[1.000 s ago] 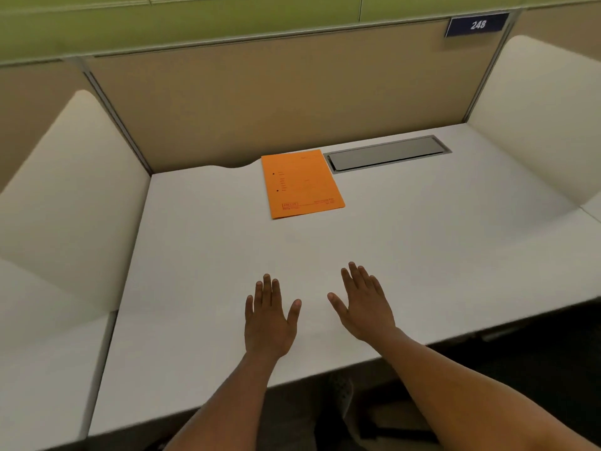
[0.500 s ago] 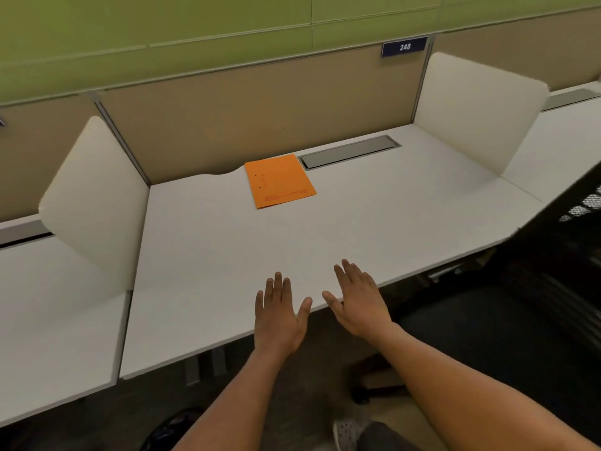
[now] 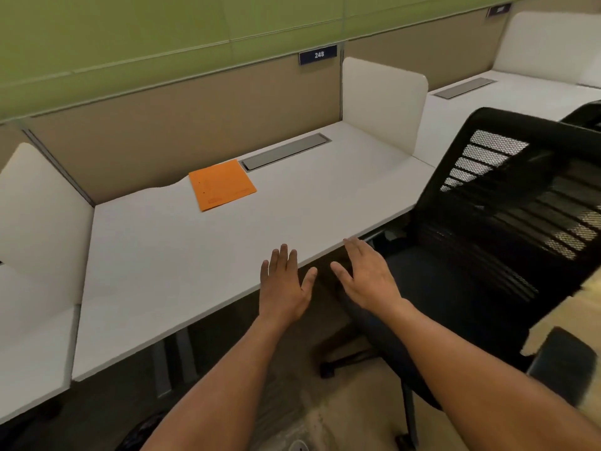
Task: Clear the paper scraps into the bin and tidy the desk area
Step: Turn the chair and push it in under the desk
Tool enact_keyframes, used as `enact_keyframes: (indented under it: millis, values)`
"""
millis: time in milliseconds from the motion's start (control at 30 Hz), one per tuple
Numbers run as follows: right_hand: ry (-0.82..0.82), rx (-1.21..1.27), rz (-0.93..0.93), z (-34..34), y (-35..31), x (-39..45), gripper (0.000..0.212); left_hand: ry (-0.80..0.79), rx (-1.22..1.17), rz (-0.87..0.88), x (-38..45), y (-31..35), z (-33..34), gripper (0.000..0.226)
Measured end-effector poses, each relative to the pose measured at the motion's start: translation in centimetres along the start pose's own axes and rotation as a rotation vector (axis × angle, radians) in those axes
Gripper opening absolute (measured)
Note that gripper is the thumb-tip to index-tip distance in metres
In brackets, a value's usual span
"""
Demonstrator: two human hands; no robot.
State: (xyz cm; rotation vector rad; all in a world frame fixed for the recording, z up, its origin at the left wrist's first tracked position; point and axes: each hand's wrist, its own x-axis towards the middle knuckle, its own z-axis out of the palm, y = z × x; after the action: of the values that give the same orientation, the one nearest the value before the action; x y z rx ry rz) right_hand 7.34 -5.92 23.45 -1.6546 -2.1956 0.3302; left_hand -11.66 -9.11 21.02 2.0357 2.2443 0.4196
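Note:
A white desk (image 3: 182,255) stretches ahead of me, with an orange folder (image 3: 221,184) lying flat near its back edge. My left hand (image 3: 283,284) hovers palm down over the desk's front edge, fingers spread and empty. Just past that edge, above the chair seat, my right hand (image 3: 367,276) is also palm down, open and holding nothing. I see no paper scraps and no bin.
A black mesh office chair (image 3: 500,222) stands at the right, close to the desk. A grey cable flap (image 3: 286,155) is set in the desk behind the folder. White dividers (image 3: 383,102) flank the desk; a neighbouring desk (image 3: 507,99) lies further right.
The view has pulled back and swung right, bringing the black chair into sight. Both hands have moved from over the desk surface back to its front edge, still open.

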Motion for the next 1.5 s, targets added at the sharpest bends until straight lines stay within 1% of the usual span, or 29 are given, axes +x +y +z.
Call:
enact_keyframes:
  millis: [67,167,300,433,533,800,900,1033,1200,1333,1400,1500]
  values:
    - [0.035,0.018,0.007,-2.3,3.2,-2.5,0.069,0.002,-0.012,0.039,-1.2,4.0,0.9,0.083]
    - [0.041,0.050,0.033,-5.6,8.6,-6.6,0.068,0.010,-0.073,0.087,-4.1,10.7,2.3,0.077]
    - [0.065,0.039,0.096,-8.7,14.9,-11.7,0.070,-0.020,-0.068,0.171,-7.3,18.6,3.7,0.083]
    - [0.086,-0.005,0.183,-12.4,20.7,-16.3,0.070,-0.033,-0.088,0.238,-9.5,26.7,3.9,0.079]
    - [0.111,-0.014,0.230,-15.1,24.0,-18.4,0.070,-0.031,-0.107,0.304,-10.2,31.4,3.9,0.075]
    - [0.249,-0.030,0.302,-21.9,30.4,-21.3,0.067,-0.012,-0.136,0.430,-8.5,40.9,3.4,0.074]
    - [0.282,-0.038,0.312,-23.9,32.5,-21.5,0.067,-0.011,-0.160,0.459,-7.0,44.2,3.3,0.074]
    - [0.322,-0.040,0.311,-26.4,35.3,-20.7,0.067,-0.030,-0.207,0.453,-4.9,48.6,3.3,0.072]
    - [0.334,-0.083,0.292,-29.5,39.7,-17.9,0.071,-0.019,-0.270,0.433,-0.4,53.7,3.8,0.072]
    - [0.323,-0.064,0.291,-32.0,43.3,-13.9,0.077,0.006,-0.272,0.402,4.4,57.8,4.6,0.070]
    - [0.308,-0.033,0.254,-33.3,44.8,-11.2,0.083,0.032,-0.268,0.373,6.8,59.8,5.0,0.068]
    - [0.206,0.017,0.209,-35.1,46.8,-6.9,0.082,0.077,-0.274,0.334,10.3,61.9,5.4,0.070]
